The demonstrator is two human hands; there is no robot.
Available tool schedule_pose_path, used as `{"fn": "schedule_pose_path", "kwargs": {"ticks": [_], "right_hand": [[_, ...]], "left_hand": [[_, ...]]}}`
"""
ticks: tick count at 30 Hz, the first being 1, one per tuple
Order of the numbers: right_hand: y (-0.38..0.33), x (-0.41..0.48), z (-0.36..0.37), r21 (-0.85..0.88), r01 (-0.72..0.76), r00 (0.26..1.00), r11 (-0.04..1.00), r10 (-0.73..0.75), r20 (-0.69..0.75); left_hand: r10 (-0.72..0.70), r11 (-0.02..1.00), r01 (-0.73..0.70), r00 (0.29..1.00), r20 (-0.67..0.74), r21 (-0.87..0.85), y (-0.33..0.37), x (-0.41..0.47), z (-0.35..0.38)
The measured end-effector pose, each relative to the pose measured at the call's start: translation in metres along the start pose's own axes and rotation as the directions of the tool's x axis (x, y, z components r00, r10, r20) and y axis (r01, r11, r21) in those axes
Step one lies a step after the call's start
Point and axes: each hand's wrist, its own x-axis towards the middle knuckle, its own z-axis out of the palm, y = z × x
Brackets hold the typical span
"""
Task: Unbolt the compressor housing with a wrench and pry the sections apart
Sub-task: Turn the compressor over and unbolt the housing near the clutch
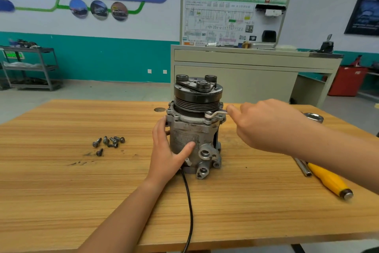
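the compressor [188, 129] stands upright near the middle of the wooden table [61, 191], its black pulley [196, 97] on top. the left hand [166, 150] grasps the grey body from the left side, thumb laid across the front and fingers curled round the far side. the right hand [264, 123] pinches the handle of a small wrench [215, 113], whose ring end sits over a bolt on the upper rim, at the front right. a cluster of loose bolts [108, 142] lies on the table well to the left of the compressor (one a little apart from the rest). a yellow-handled screwdriver [328, 181] lies to the right, partly under the right forearm. a black cable [189, 211] runs from the compressor's base to the near table edge.
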Motion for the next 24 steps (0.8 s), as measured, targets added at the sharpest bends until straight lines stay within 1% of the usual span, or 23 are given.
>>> {"fn": "schedule_pose_path", "kwargs": {"ticks": [4, 7, 10, 11, 13, 14, 16, 17, 19, 20, 22, 24], "right_hand": [[0.011, 0.007, 0.008, 0.017, 0.032, 0.999, 0.999, -0.032, -0.015], [0.024, 0.014, 0.015, 0.022, 0.087, 0.996, 0.996, -0.087, -0.029], [0.037, 0.023, 0.026, -0.033, 0.134, 0.99, 0.99, -0.135, -0.034], [0.04, 0.026, 0.03, -0.044, 0.135, 0.989, 0.99, -0.137, -0.049], [0.037, 0.033, 0.042, -0.034, 0.124, 0.982, 0.992, -0.127, -0.141], [0.035, 0.038, 0.05, -0.032, 0.109, 0.97, 0.994, -0.113, -0.215], [0.025, 0.044, 0.065, 0.078, 0.059, 0.9, 0.995, -0.019, -0.436], [0.02, 0.046, 0.068, 0.109, 0.041, 0.869, 0.993, 0.019, -0.494], [0.014, 0.044, 0.075, 0.136, 0.03, 0.843, 0.99, 0.048, -0.535], [0.014, 0.041, 0.075, 0.178, 0.027, 0.836, 0.984, 0.075, -0.543], [0.018, 0.029, 0.067, 0.324, 0.013, 0.819, 0.946, 0.176, -0.547], [0.02, 0.01, 0.053, 0.454, -0.005, 0.813, 0.891, 0.268, -0.517]], "left_hand": [[-0.004, 1.0, 0.004, 1.0, 0.014, -0.012, 0.001, -0.001, 0.0], [-0.03, 0.999, 0.03, 0.999, 0.018, -0.031, 0.0, 0.0, -0.001], [-0.04, 0.998, 0.041, 0.999, 0.022, -0.041, -0.001, 0.002, -0.001], [-0.04, 0.998, 0.041, 0.999, 0.024, -0.04, -0.002, 0.002, -0.001], [-0.04, 0.999, 0.041, 0.999, 0.022, -0.034, -0.003, 0.002, 0.0], [-0.043, 0.999, 0.044, 0.999, 0.024, -0.031, -0.003, 0.002, 0.0], [-0.059, 0.998, 0.06, 0.997, 0.042, -0.025, -0.002, 0.002, 0.0], [-0.065, 0.997, 0.067, 0.997, 0.051, -0.027, -0.002, 0.001, 0.0], [-0.07, 0.997, 0.072, 0.996, 0.052, -0.035, -0.001, 0.0, -0.001], [-0.064, 0.997, 0.066, 0.997, 0.048, -0.035, -0.001, 0.0, -0.001], [-0.051, 0.998, 0.052, 0.998, 0.044, -0.032, -0.001, 0.001, -0.001], [-0.039, 0.999, 0.041, 0.998, 0.042, -0.028, -0.002, 0.002, 0.0]]}}
